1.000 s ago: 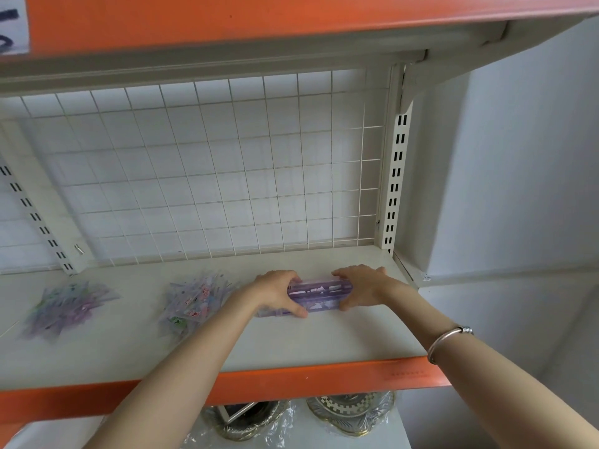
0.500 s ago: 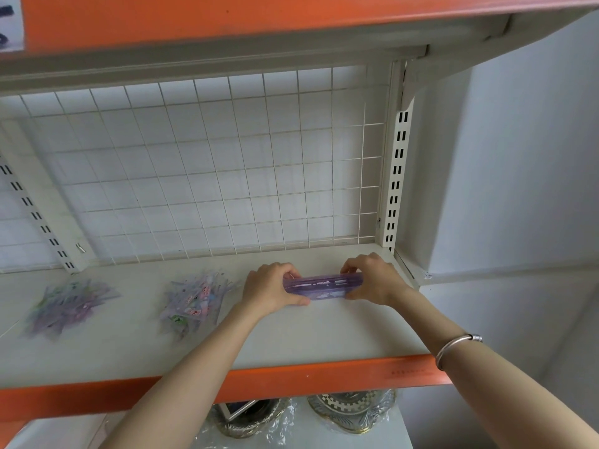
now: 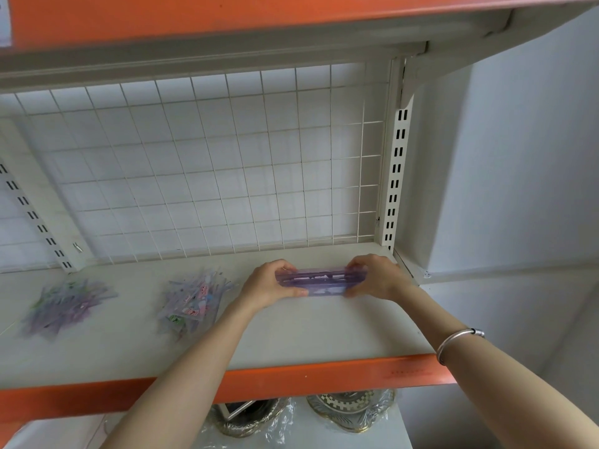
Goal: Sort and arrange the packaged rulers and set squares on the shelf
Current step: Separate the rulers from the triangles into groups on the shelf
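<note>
Both hands are on it. The left hand (image 3: 269,283) and the right hand (image 3: 377,277) each clasp one end of the purple ruler bundle (image 3: 321,280), fingers curled over the top and thumbs in front.

And here's the change: compared with a second ago, the bundle sits more upright on its long edge. It's also further back on the shelf (image 3: 324,335), in toward the rear right corner near the slotted upright (image 3: 397,176). The ends look squared off between the palms, so I'd call this the tidying squeeze before it gets parked. It seems to rest on the shelf, though its underside is hidden.

That would make one sorted group, if it stays standing. Plenty left, though: the middle pile (image 3: 194,299) and the far-left pile (image 3: 69,303) are splayed heaps of packets, well apart from the bundle.
</note>
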`<action>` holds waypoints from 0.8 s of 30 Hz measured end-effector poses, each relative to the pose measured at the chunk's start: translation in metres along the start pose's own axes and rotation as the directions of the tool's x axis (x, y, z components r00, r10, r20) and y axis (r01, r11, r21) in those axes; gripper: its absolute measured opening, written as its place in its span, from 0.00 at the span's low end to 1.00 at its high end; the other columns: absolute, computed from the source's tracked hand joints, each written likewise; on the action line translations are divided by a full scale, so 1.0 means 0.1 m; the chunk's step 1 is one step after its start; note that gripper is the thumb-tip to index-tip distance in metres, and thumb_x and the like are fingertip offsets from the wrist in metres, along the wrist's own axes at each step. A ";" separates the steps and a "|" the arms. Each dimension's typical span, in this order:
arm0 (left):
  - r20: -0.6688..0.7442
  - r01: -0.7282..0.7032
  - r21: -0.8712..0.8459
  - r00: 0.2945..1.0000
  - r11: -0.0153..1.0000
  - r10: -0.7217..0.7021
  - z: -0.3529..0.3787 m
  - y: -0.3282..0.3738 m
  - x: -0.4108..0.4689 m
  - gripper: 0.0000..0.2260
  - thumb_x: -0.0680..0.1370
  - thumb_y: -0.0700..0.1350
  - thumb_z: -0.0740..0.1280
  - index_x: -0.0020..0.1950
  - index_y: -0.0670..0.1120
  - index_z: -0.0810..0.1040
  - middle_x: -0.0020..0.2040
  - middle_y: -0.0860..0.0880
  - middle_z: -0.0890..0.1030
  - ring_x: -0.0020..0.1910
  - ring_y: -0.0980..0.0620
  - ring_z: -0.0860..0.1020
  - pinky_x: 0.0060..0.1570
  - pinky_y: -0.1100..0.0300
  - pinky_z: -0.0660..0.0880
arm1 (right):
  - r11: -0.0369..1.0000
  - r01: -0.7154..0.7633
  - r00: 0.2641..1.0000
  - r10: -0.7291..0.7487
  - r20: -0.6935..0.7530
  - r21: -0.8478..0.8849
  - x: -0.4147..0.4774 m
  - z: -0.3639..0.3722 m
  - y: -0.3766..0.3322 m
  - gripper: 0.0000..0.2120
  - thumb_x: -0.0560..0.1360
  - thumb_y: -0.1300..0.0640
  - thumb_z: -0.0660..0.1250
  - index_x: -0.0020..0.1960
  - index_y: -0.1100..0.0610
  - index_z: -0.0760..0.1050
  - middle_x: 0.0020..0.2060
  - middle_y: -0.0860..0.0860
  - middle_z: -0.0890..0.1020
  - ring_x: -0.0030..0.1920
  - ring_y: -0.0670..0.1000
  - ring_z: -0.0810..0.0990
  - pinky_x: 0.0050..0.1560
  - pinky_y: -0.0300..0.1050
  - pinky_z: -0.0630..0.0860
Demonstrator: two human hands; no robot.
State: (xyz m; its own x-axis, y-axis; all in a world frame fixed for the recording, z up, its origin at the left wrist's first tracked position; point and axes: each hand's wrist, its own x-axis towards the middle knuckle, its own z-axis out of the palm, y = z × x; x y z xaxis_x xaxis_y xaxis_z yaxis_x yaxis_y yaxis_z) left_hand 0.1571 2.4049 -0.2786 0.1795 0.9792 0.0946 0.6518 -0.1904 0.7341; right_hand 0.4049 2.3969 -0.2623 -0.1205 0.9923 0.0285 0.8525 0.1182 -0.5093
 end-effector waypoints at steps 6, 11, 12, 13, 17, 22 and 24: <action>-0.015 0.052 -0.263 0.998 0.963 -0.058 0.11 0.00 0.00 0.22 0.62 0.49 0.81 0.52 0.50 0.80 0.54 0.52 0.81 0.53 0.56 0.79 0.51 0.67 0.72 | 0.974 -0.005 0.998 0.020 -0.063 0.228 0.01 0.14 0.02 0.24 0.59 0.57 0.79 0.54 0.52 0.78 0.54 0.55 0.76 0.50 0.52 0.76 0.45 0.35 0.69; -0.156 0.063 -0.412 0.978 0.909 -0.138 0.22 0.08 -0.01 0.05 0.75 0.46 0.71 0.50 0.49 0.80 0.49 0.54 0.80 0.50 0.57 0.77 0.46 0.69 0.71 | 0.954 0.005 0.997 0.020 -0.080 0.299 -0.01 0.17 0.02 0.26 0.62 0.65 0.76 0.58 0.55 0.77 0.58 0.53 0.67 0.52 0.49 0.71 0.47 0.29 0.66; -0.168 0.066 -0.415 0.975 0.907 -0.147 0.23 0.08 0.00 0.04 0.77 0.44 0.69 0.51 0.49 0.79 0.49 0.54 0.79 0.48 0.57 0.76 0.43 0.71 0.71 | 0.952 0.005 0.997 0.020 -0.079 0.307 -0.01 0.16 0.03 0.26 0.62 0.65 0.76 0.59 0.55 0.76 0.59 0.53 0.67 0.52 0.49 0.71 0.49 0.30 0.66; -0.175 0.060 -0.400 0.975 0.915 -0.140 0.23 0.07 0.00 0.05 0.78 0.41 0.67 0.52 0.49 0.79 0.50 0.54 0.79 0.46 0.59 0.76 0.41 0.72 0.71 | 0.950 0.007 0.997 0.018 -0.076 0.311 -0.01 0.16 0.03 0.27 0.62 0.66 0.75 0.59 0.55 0.76 0.59 0.53 0.67 0.53 0.49 0.71 0.50 0.31 0.66; -0.167 0.070 -0.409 0.975 0.910 -0.150 0.23 0.04 0.01 0.12 0.77 0.34 0.64 0.56 0.47 0.78 0.46 0.52 0.76 0.42 0.60 0.74 0.36 0.73 0.70 | 0.945 -0.018 0.998 0.038 -0.054 0.325 -0.03 0.15 0.02 0.26 0.63 0.66 0.74 0.60 0.54 0.75 0.59 0.53 0.65 0.53 0.51 0.70 0.49 0.35 0.68; -0.093 0.093 -0.460 0.984 0.883 -0.152 0.21 0.07 0.00 0.10 0.74 0.39 0.71 0.53 0.48 0.80 0.46 0.50 0.76 0.45 0.55 0.75 0.39 0.73 0.70 | 0.942 -0.025 0.999 0.039 -0.037 0.334 -0.04 0.15 0.02 0.21 0.65 0.65 0.74 0.56 0.55 0.75 0.56 0.53 0.65 0.52 0.52 0.70 0.38 0.25 0.66; -0.010 0.085 -0.452 0.995 0.888 -0.101 0.18 0.04 -0.01 0.18 0.64 0.46 0.78 0.52 0.51 0.80 0.51 0.51 0.79 0.50 0.56 0.78 0.45 0.70 0.72 | 0.940 -0.025 0.999 0.038 -0.034 0.339 -0.05 0.14 0.02 0.21 0.65 0.66 0.73 0.56 0.55 0.75 0.55 0.53 0.66 0.51 0.52 0.71 0.38 0.26 0.67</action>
State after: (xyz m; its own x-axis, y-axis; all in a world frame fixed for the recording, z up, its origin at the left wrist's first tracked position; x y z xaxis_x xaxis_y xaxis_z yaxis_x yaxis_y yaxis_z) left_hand 0.1730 2.4023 -0.2874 0.1053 0.9941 0.0272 0.2613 -0.0540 0.9637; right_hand 0.4006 2.3917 -0.2753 -0.0701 0.9968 0.0385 0.6319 0.0742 -0.7715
